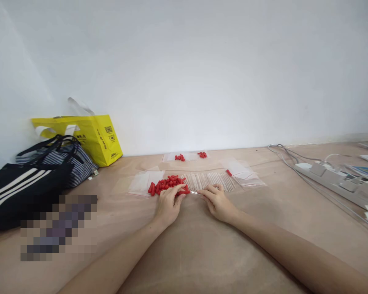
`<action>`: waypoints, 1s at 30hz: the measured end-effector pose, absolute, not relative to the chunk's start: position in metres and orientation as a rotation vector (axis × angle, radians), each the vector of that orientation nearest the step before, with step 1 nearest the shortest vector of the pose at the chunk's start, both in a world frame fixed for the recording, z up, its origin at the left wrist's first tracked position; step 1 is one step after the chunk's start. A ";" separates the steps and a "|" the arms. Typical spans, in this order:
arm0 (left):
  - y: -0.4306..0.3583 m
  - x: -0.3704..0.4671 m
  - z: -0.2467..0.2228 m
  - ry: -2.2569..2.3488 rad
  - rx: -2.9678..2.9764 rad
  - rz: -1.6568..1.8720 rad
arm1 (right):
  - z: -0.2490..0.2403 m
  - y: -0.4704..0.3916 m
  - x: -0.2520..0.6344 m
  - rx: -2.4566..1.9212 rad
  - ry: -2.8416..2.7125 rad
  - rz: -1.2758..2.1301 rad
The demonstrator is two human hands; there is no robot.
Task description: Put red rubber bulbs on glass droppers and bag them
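My left hand (169, 204) is closed, its thumb and fingers pinching a red rubber bulb (185, 190). My right hand (218, 202) is closed on a thin clear dropper tube (196, 193). The tube's left end meets the bulb; how far it sits inside cannot be made out. Just beyond my left hand lies a heap of red rubber bulbs (168, 183), partly covered by the fingers. Beyond my right hand, many clear tubes (210, 179) lie side by side in a row.
Clear plastic bags (142, 183) lie left of the heap, and more plastic bags (247, 173) lie right, with one loose bulb (229, 172). Small bulb groups (202, 155) are near the wall. Bags (107, 141) stand left; a power strip (334, 179) with cables lies right.
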State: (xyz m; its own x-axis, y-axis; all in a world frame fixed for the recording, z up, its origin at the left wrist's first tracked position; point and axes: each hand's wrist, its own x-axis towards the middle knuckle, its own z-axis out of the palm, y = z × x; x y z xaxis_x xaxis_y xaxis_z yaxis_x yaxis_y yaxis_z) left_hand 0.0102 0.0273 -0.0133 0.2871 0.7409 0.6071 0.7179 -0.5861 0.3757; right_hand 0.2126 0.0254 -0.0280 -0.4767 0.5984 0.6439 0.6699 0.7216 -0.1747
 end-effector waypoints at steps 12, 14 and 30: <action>0.023 0.015 -0.007 1.329 2.564 1.146 | -0.028 0.023 0.210 -0.919 -2.202 -0.067; 0.021 0.015 -0.006 1.323 2.564 1.118 | -0.028 0.022 0.209 -0.892 -2.199 -0.068; 0.007 0.017 -0.005 1.233 2.691 1.173 | -0.023 0.018 0.208 -0.691 -2.270 -0.261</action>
State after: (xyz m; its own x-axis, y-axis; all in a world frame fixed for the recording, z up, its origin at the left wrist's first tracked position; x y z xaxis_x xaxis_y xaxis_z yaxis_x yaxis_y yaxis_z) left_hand 0.0166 0.0072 -0.0046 0.4289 0.6387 0.6388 0.6696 -0.6994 0.2497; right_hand 0.2077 0.0179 -0.0231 -0.5842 0.4008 0.7057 0.5503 0.8348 -0.0186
